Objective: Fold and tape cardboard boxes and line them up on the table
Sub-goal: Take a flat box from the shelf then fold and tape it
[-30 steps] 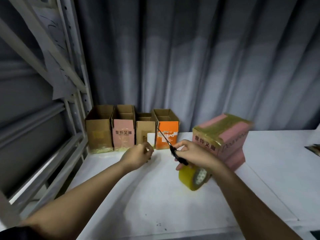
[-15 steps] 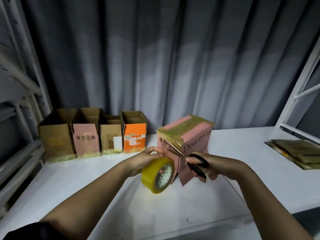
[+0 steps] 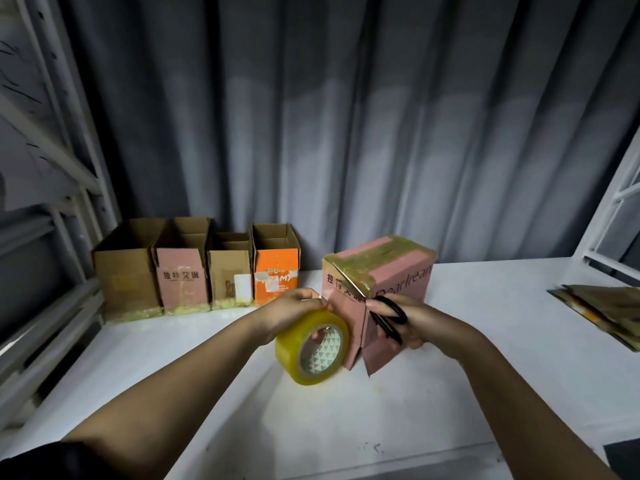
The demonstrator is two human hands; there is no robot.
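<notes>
Scissors (image 3: 379, 311) in right hand (image 3: 412, 323) — blades angled up-left across pink box (image 3: 398, 282).

Four open boxes (image 3: 194, 268) line the table (image 3: 485, 358) left of the taped box (image 3: 398, 271).

at centre frame the left hand (image 3: 294, 311) grips a yellow tape roll (image 3: 313, 348) held on edge above the white desk (image 3: 166, 368). just right of it, the right hand (image 3: 412, 323) holds black scissors (image 3: 386, 315), blades raised against the pink box (image 3: 377, 282) with taped top. four open boxes (image 3: 195, 268) stand in a row at left, against the grey curtain (image 3: 346, 133). flattened cardboard (image 3: 602, 306) lies at right edge.
</notes>
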